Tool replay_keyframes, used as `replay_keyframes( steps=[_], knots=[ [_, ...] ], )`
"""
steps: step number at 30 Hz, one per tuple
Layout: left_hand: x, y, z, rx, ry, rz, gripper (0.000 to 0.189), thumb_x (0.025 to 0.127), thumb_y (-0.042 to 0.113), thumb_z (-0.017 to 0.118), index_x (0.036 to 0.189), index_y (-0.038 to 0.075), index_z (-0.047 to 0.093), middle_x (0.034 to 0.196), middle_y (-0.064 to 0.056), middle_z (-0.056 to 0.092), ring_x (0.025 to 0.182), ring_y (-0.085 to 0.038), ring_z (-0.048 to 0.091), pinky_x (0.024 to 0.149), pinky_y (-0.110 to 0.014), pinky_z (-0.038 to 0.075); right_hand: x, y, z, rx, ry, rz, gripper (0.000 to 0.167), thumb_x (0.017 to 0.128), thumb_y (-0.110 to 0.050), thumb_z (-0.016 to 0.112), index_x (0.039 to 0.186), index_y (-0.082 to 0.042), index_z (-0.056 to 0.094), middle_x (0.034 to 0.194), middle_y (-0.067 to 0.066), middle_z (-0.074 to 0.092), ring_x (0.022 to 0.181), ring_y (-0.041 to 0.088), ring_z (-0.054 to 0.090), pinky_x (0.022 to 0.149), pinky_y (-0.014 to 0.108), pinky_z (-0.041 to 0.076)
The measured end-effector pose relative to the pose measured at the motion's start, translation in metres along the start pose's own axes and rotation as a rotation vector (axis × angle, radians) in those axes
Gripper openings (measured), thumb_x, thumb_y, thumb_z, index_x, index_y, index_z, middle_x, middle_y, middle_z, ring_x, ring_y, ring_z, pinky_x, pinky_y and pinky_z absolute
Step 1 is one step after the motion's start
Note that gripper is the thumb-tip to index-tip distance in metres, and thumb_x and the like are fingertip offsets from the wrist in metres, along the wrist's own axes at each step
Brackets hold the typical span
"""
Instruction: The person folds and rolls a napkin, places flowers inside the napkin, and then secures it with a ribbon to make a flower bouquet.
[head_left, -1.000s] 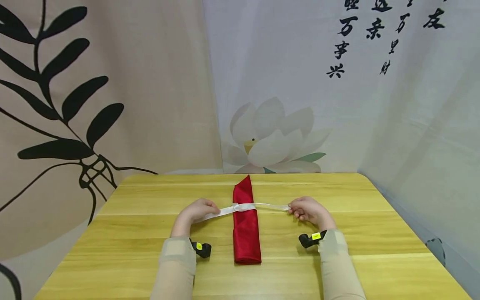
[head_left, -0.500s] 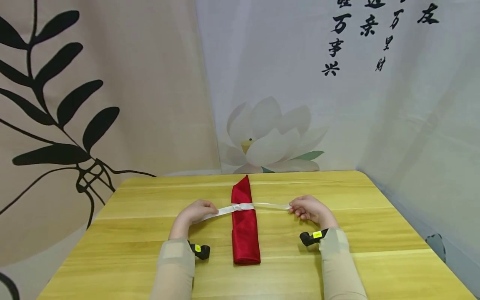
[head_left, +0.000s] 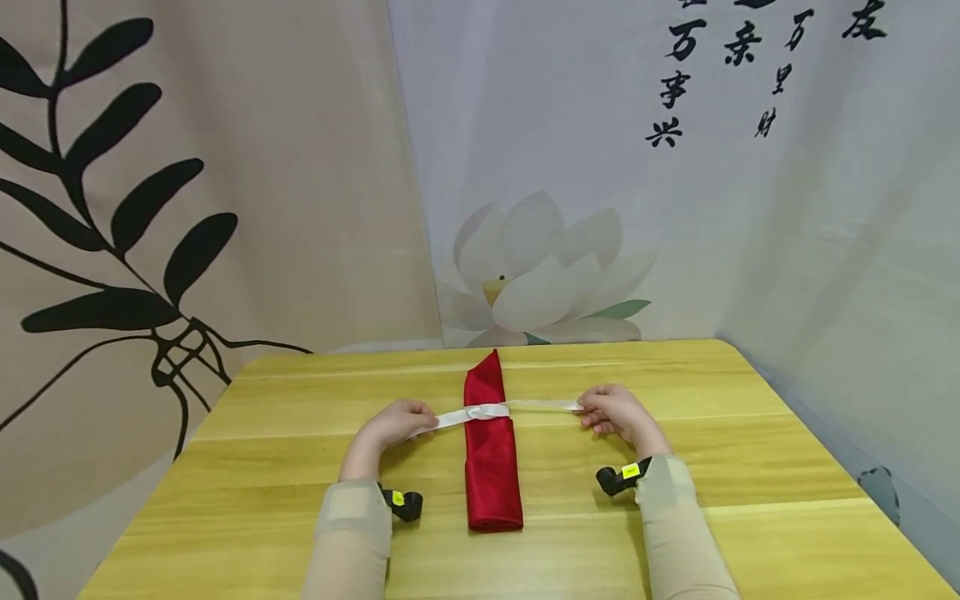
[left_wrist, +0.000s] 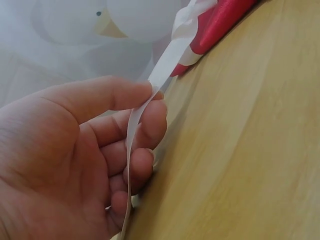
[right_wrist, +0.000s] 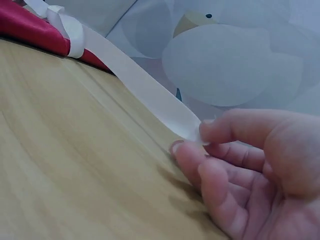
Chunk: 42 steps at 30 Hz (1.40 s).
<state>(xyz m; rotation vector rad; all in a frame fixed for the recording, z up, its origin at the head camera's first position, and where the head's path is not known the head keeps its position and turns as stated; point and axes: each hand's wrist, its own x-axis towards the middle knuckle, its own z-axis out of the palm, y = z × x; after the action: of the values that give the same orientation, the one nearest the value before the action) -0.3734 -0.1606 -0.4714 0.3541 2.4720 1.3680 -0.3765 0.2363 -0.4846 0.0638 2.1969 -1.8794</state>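
Observation:
A rolled or folded red satin cloth [head_left: 492, 475] lies lengthwise in the middle of the table, its far end coming to a point. Around its upper part runs a white ribbon [head_left: 487, 411], crossed in a knot on top. My left hand [head_left: 396, 423] pinches one ribbon end between thumb and forefinger; in the left wrist view the loose tail [left_wrist: 129, 165] hangs down past the fingers. On the other side my right hand [head_left: 617, 415] pinches the opposite end at its tip. Both ribbon lengths [right_wrist: 145, 87] stretch out sideways above the wood, fairly straight.
The light wooden table [head_left: 300, 383] carries the cloth and reaches back to a printed curtain [head_left: 330, 208] with leaves, a lotus and black characters. Black wrist cameras [head_left: 405, 505] sit on both beige sleeves.
The right hand has risen very slightly, and its ribbon length has turned a little. Both hands keep their pinch; the cloth stays in place while the head view shifts slightly.

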Motion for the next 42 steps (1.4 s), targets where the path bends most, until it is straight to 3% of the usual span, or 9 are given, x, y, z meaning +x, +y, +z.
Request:
replay_keyframes(
  steps=[6,12,16,28,42],
  knots=[
    [0.001,0.004,0.005,-0.018,0.001,0.009,0.014,0.091,0.009,0.064,0.101,0.0,0.066,0.077,-0.006,0.062,0.064,-0.014,0.048,0.059,-0.024,0.039,0.002,-0.001,0.002,-0.004,0.019,-0.011,0.031,0.092,-0.005,0.06,0.118,0.01,0.053,0.087,0.012,0.068,0.061,0.013,0.061,0.051,0.025,0.051],
    [0.003,0.014,0.012,0.018,-0.012,0.046,0.042,0.088,0.004,0.061,0.13,0.001,0.057,0.078,-0.009,0.062,0.06,-0.014,0.045,0.059,-0.025,0.038,0.003,-0.004,0.008,-0.03,0.026,0.01,0.038,0.089,-0.004,0.062,0.124,0.009,0.056,0.081,0.01,0.066,0.057,0.01,0.058,0.047,0.023,0.048],
    [0.006,0.019,0.017,0.077,-0.026,0.055,0.053,0.086,0.001,0.057,0.138,0.003,0.051,0.077,-0.008,0.061,0.055,-0.011,0.039,0.056,-0.024,0.035,0.003,-0.005,0.01,-0.041,0.031,0.014,0.034,0.09,-0.006,0.063,0.12,0.01,0.058,0.08,0.009,0.066,0.056,0.011,0.058,0.046,0.023,0.047],
    [0.008,0.023,0.024,0.173,-0.011,0.016,0.047,0.082,0.001,0.053,0.127,0.011,0.063,0.07,-0.002,0.059,0.052,-0.011,0.041,0.056,-0.024,0.035,0.004,-0.006,0.012,-0.059,0.045,-0.003,0.028,0.092,-0.01,0.064,0.112,0.009,0.062,0.081,0.009,0.067,0.056,0.011,0.058,0.047,0.024,0.048],
    [0.008,0.022,0.024,0.198,0.012,0.035,0.036,0.082,0.003,0.055,0.113,0.01,0.071,0.079,0.0,0.061,0.064,-0.014,0.045,0.066,-0.028,0.037,0.001,-0.006,0.009,-0.06,0.014,-0.009,0.025,0.09,-0.011,0.066,0.106,0.007,0.064,0.08,0.01,0.065,0.057,0.011,0.057,0.048,0.024,0.048]
  ],
)
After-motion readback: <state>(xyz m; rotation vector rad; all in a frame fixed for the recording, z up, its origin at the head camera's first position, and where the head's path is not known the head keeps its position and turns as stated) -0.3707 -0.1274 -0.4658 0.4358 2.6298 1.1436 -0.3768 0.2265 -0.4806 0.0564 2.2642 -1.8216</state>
